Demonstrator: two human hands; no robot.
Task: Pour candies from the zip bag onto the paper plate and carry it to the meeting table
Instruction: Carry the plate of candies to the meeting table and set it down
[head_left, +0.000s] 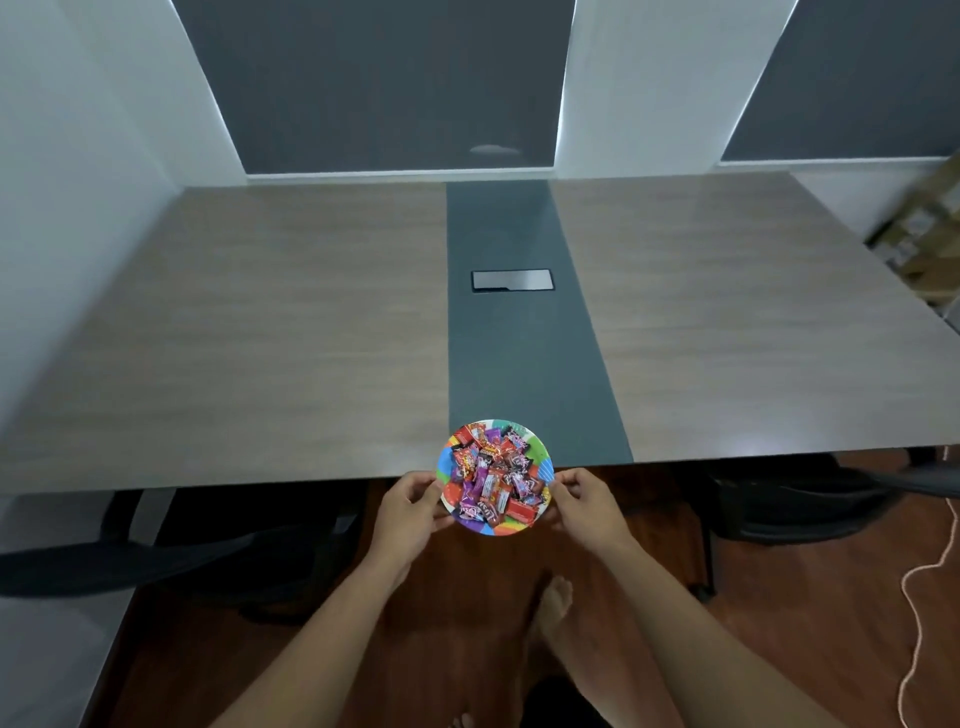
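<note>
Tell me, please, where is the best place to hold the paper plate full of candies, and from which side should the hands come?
Grip the paper plate at its rim, from opposite sides, as the left hand and right hand do. It is thin, shallow and piled with loose candies, so a two-sided, level hold probably prevents bending or spilling.

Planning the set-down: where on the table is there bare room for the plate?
Nearly all of the table is bare: the wood panels left and right of the dark centre strip, and the strip between the near edge and the cable hatch. Nothing crowds the top. Both hands, left hand and right hand, hold the plate of candies at the near edge.
</note>
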